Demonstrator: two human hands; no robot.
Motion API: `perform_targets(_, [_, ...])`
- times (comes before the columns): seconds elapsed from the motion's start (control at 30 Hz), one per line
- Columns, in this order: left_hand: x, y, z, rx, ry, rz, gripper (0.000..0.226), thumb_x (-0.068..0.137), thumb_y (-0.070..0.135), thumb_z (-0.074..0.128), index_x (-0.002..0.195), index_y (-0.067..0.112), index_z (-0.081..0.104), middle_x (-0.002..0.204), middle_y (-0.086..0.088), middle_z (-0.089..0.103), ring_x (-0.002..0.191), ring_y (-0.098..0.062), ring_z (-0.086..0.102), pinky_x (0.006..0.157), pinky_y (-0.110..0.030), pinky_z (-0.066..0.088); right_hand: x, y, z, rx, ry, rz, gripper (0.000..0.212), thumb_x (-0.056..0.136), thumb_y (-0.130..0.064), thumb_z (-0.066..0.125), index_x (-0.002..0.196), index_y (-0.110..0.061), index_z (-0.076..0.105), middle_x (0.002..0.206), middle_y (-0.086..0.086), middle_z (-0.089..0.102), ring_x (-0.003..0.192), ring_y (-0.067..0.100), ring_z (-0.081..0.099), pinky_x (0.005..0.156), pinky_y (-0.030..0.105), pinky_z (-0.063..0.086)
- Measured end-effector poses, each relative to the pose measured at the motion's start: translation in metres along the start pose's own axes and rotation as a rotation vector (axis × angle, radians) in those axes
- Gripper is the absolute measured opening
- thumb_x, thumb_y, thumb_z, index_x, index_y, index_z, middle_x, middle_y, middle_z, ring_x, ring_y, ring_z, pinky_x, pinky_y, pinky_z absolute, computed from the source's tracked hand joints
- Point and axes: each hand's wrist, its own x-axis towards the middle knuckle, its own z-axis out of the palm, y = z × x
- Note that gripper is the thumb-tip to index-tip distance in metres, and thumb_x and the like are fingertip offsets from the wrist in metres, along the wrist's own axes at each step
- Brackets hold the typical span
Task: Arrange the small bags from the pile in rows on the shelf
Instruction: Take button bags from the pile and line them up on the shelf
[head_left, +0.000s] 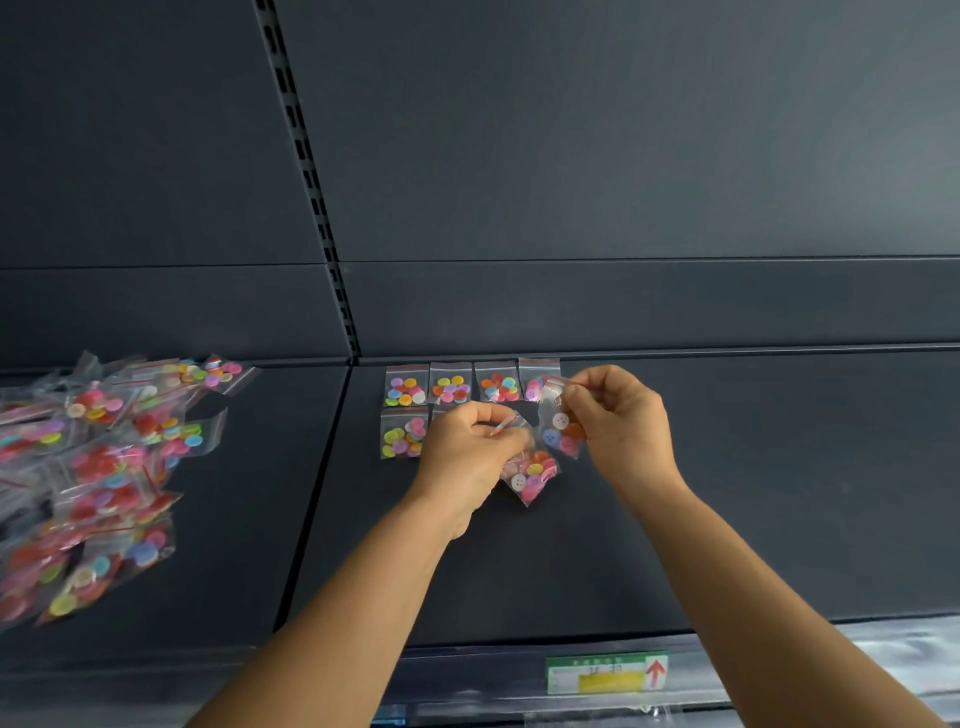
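A pile of small clear bags (98, 467) filled with coloured buttons lies on the left part of the dark shelf (727, 493). Against the back of the shelf, several bags stand in a row (451, 384), and one more bag (404, 434) lies in a second row under them. My left hand (467, 452) grips a bag of buttons (530, 475) that hangs below its fingers. Just to the right, my right hand (618, 421) pinches another bag (561, 428) by its top edge. Both hands hover over the middle of the shelf, close together.
A dark back panel with a slotted upright (311, 182) rises behind the shelf. A seam (317, 493) splits the shelf into a left and right section. A green and yellow price label (605, 673) sits on the front edge.
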Motion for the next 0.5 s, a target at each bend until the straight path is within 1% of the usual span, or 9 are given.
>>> perform_targets(0.07, [0.0016,-0.0008,0.0011,-0.041,0.005,-0.015,0.015,0.083,0.010,0.069,0.095,0.016,0.063,0.088,-0.003,0.071,0.082,-0.018,0.070,0.079,-0.033,0.054,-0.0002,0.0023,0.0010,-0.015,-0.005,-0.005,0.013,0.087,-0.012,0.060,0.076,-0.018,0.063,0.074,0.004,0.069,0.069,0.018,0.063,0.069,0.038,0.056])
perform_targets(0.13, [0.0025,-0.0018,0.0010,-0.053,0.012,-0.026,0.020,0.082,0.009,0.071,0.100,0.012,0.063,0.088,-0.004,0.071,0.080,-0.017,0.070,0.076,-0.029,0.055,-0.0010,0.0036,0.0014,-0.010,-0.021,0.000,0.012,0.088,-0.013,0.060,0.077,-0.017,0.063,0.073,0.004,0.068,0.067,0.017,0.061,0.070,0.040,0.055])
perform_targets(0.2, [0.0033,-0.0035,-0.0001,-0.054,0.011,-0.025,0.024,0.081,0.008,0.072,0.102,0.012,0.061,0.089,-0.003,0.070,0.080,-0.015,0.069,0.073,-0.026,0.056,-0.0020,0.0039,0.0012,0.010,-0.043,0.004,0.012,0.088,-0.012,0.060,0.077,-0.016,0.064,0.070,0.002,0.066,0.064,0.015,0.058,0.069,0.040,0.055])
perform_targets(0.27, [0.0033,-0.0051,-0.0013,-0.049,-0.005,-0.015,0.026,0.080,0.007,0.073,0.102,0.015,0.061,0.091,-0.002,0.070,0.082,-0.014,0.069,0.073,-0.024,0.055,-0.0032,0.0032,0.0013,0.030,-0.059,0.004,0.013,0.088,-0.011,0.059,0.076,-0.016,0.063,0.068,0.001,0.064,0.062,0.014,0.057,0.068,0.038,0.054])
perform_targets(0.37, [0.0023,-0.0055,-0.0016,-0.009,-0.024,0.004,0.024,0.080,0.006,0.072,0.098,0.018,0.061,0.090,-0.001,0.070,0.083,-0.014,0.068,0.076,-0.025,0.056,-0.0054,0.0022,0.0023,0.021,-0.079,-0.002,0.014,0.088,-0.010,0.059,0.076,-0.015,0.063,0.067,0.001,0.064,0.061,0.013,0.056,0.065,0.033,0.053])
perform_targets(0.43, [0.0018,-0.0063,-0.0014,0.030,-0.016,0.025,0.023,0.081,0.005,0.071,0.098,0.017,0.062,0.088,-0.001,0.070,0.081,-0.013,0.067,0.074,-0.025,0.056,-0.0064,0.0020,0.0024,0.015,-0.087,0.001,0.013,0.089,-0.011,0.059,0.078,-0.015,0.064,0.067,0.000,0.064,0.061,0.012,0.058,0.066,0.033,0.054])
perform_targets(0.5, [0.0010,-0.0076,-0.0019,0.062,0.008,0.047,0.022,0.081,0.006,0.069,0.098,0.018,0.061,0.087,0.001,0.069,0.079,-0.010,0.066,0.068,-0.021,0.053,-0.0064,0.0029,0.0018,0.005,-0.073,0.010,0.011,0.089,-0.012,0.059,0.079,-0.014,0.064,0.066,0.000,0.065,0.059,0.012,0.058,0.065,0.031,0.054])
